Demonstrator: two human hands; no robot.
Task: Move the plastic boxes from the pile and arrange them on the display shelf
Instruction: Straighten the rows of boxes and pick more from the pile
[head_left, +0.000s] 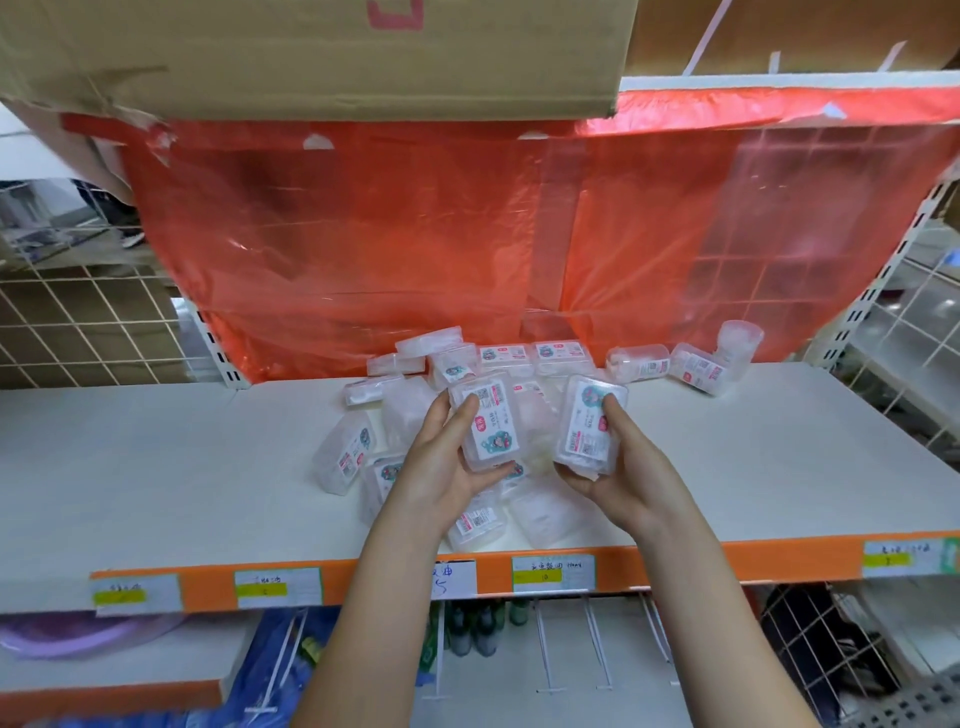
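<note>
A pile of several clear plastic boxes (395, 421) with white, teal and pink labels lies in the middle of the white display shelf (156, 457). My left hand (447, 462) grips one labelled box (488, 426) above the pile, thumb at its lower end and fingers on its top. My right hand (618, 467) holds a second labelled box (587, 426) just to the right, cupped from below with the fingertips on its upper end. Two boxes (535, 358) stand at the back. Round clear containers (696, 358) lie at the back right.
A red plastic sheet (415, 244) hangs behind the shelf over a wire grid. A cardboard box (311, 47) sits overhead. The shelf's orange front edge (493, 571) carries price tags. Lower shelves hold bottles (467, 629) and wire dividers. White uprights flank the shelf.
</note>
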